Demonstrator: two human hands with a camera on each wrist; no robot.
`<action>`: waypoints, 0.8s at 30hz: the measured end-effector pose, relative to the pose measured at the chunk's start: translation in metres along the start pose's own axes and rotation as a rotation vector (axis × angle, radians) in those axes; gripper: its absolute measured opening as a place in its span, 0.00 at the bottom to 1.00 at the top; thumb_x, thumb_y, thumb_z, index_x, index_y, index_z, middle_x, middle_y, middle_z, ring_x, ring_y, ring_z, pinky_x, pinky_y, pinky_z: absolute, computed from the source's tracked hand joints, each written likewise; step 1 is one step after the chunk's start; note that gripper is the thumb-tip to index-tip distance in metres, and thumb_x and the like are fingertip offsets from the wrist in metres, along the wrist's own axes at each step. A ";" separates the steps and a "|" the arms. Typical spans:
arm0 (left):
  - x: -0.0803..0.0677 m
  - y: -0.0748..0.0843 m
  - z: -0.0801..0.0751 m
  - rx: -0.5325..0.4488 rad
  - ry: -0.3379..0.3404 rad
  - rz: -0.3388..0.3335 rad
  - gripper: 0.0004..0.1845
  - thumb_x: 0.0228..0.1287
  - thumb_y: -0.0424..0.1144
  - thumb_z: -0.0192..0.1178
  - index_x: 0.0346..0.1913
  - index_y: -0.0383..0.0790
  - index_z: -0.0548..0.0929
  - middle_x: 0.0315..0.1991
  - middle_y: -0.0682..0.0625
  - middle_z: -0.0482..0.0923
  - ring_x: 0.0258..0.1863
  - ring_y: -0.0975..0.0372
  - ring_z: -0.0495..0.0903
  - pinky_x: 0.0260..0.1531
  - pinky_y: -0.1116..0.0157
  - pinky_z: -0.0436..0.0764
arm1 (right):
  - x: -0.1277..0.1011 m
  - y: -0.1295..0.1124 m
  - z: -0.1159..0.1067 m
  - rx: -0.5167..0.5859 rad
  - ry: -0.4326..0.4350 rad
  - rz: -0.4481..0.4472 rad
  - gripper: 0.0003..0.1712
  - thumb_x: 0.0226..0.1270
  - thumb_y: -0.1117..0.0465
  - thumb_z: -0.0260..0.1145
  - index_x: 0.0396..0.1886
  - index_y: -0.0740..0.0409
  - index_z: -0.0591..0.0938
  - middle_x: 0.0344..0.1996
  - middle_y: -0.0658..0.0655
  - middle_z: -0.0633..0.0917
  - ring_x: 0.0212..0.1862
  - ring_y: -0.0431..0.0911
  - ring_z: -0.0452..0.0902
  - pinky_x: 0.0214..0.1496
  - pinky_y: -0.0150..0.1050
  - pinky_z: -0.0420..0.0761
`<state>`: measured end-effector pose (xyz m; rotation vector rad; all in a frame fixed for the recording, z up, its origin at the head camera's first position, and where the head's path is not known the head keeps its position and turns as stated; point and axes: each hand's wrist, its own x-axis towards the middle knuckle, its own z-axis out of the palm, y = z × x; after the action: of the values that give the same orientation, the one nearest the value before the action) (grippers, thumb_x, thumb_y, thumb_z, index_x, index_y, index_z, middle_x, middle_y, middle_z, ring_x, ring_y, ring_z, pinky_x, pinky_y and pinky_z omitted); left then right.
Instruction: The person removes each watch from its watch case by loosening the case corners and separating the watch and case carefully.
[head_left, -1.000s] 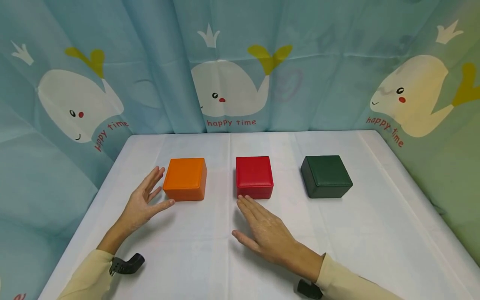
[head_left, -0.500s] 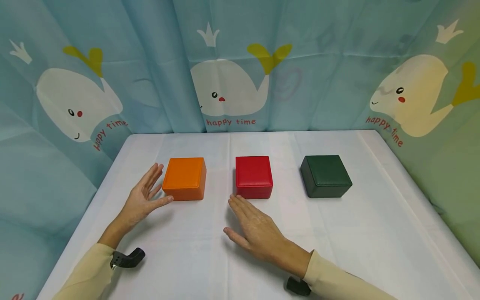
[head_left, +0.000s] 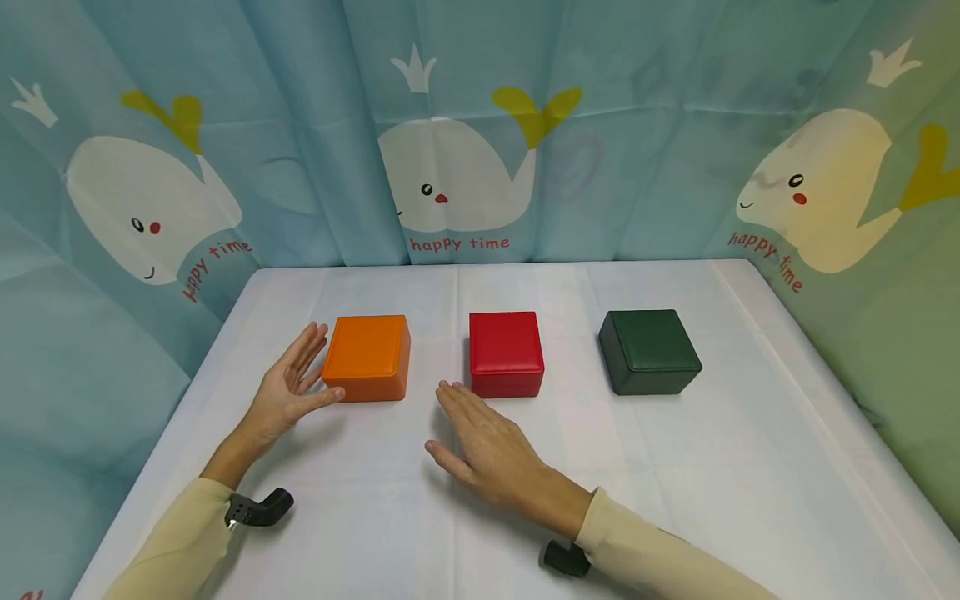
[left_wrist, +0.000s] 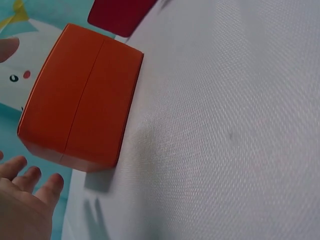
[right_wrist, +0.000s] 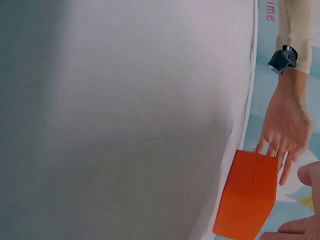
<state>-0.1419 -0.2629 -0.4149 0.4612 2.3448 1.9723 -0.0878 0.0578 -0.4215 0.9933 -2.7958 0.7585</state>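
Note:
On the left of the white table sits an orange box (head_left: 367, 357) with a lid seam, also seen close up as the orange box (left_wrist: 80, 100) in the left wrist view. My left hand (head_left: 283, 398) is at its left side, fingers extended and thumb near the front left corner. My right hand (head_left: 487, 450) hovers over the table in front of the red box (head_left: 506, 354), fingers straight and pointing up and left, holding nothing. In the right wrist view, part of my right hand (right_wrist: 300, 225) shows at the lower right edge, with the orange box beyond.
A dark green box (head_left: 651, 352) stands farther right in the same row. Behind the table (head_left: 735, 467) hangs a blue curtain (head_left: 300, 125) printed with whales. Each wrist carries a black strapped device, such as the left wrist device (head_left: 260, 507).
My right hand has moved left, from in front of the red box toward the gap beside the orange one. The left hand has shifted slightly at the orange box. The boxes stay put.

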 end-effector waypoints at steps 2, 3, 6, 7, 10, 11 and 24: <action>0.001 -0.001 0.000 -0.011 0.000 0.009 0.54 0.61 0.20 0.66 0.83 0.40 0.44 0.81 0.40 0.44 0.79 0.49 0.45 0.66 0.72 0.63 | 0.003 -0.001 0.002 0.008 -0.011 0.011 0.41 0.78 0.43 0.56 0.79 0.64 0.61 0.77 0.58 0.63 0.77 0.49 0.55 0.73 0.46 0.62; 0.001 -0.002 0.000 -0.018 -0.001 0.016 0.54 0.60 0.19 0.66 0.83 0.41 0.45 0.81 0.41 0.44 0.79 0.49 0.45 0.66 0.72 0.63 | 0.005 -0.002 0.002 0.015 -0.014 0.016 0.41 0.78 0.43 0.56 0.79 0.64 0.61 0.77 0.58 0.63 0.77 0.49 0.55 0.73 0.47 0.62; 0.002 -0.003 0.000 -0.027 -0.003 0.041 0.54 0.59 0.17 0.65 0.83 0.42 0.47 0.81 0.40 0.44 0.79 0.48 0.44 0.66 0.72 0.62 | 0.011 -0.003 0.005 0.031 -0.019 0.028 0.40 0.79 0.43 0.55 0.79 0.63 0.61 0.77 0.58 0.63 0.77 0.49 0.55 0.73 0.47 0.63; 0.003 -0.004 0.001 -0.024 -0.003 0.046 0.54 0.59 0.17 0.65 0.83 0.42 0.47 0.81 0.40 0.44 0.79 0.48 0.45 0.66 0.72 0.63 | 0.013 -0.003 0.005 0.034 -0.019 0.029 0.40 0.79 0.43 0.55 0.79 0.62 0.61 0.77 0.58 0.63 0.77 0.49 0.55 0.73 0.47 0.63; 0.004 -0.005 0.001 -0.001 -0.003 0.049 0.52 0.60 0.18 0.65 0.82 0.39 0.48 0.81 0.40 0.45 0.79 0.48 0.46 0.65 0.74 0.64 | 0.018 -0.004 0.008 0.040 -0.021 0.034 0.40 0.79 0.44 0.55 0.79 0.62 0.61 0.77 0.58 0.63 0.77 0.49 0.56 0.72 0.47 0.64; 0.004 -0.005 0.001 0.007 -0.003 0.046 0.52 0.60 0.18 0.65 0.82 0.38 0.48 0.81 0.39 0.45 0.79 0.48 0.46 0.65 0.74 0.64 | 0.020 -0.004 0.009 0.042 -0.021 0.034 0.40 0.79 0.44 0.55 0.79 0.62 0.61 0.77 0.58 0.64 0.77 0.49 0.56 0.72 0.47 0.64; 0.012 -0.006 0.005 0.022 -0.002 -0.001 0.55 0.58 0.19 0.67 0.82 0.37 0.45 0.81 0.36 0.41 0.79 0.45 0.43 0.73 0.48 0.50 | 0.046 -0.009 0.020 0.030 -0.035 0.057 0.39 0.79 0.44 0.54 0.79 0.63 0.62 0.76 0.58 0.64 0.76 0.49 0.58 0.72 0.46 0.64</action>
<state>-0.1536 -0.2557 -0.4198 0.4623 2.3673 1.9471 -0.1164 0.0163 -0.4241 0.9446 -2.8620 0.7997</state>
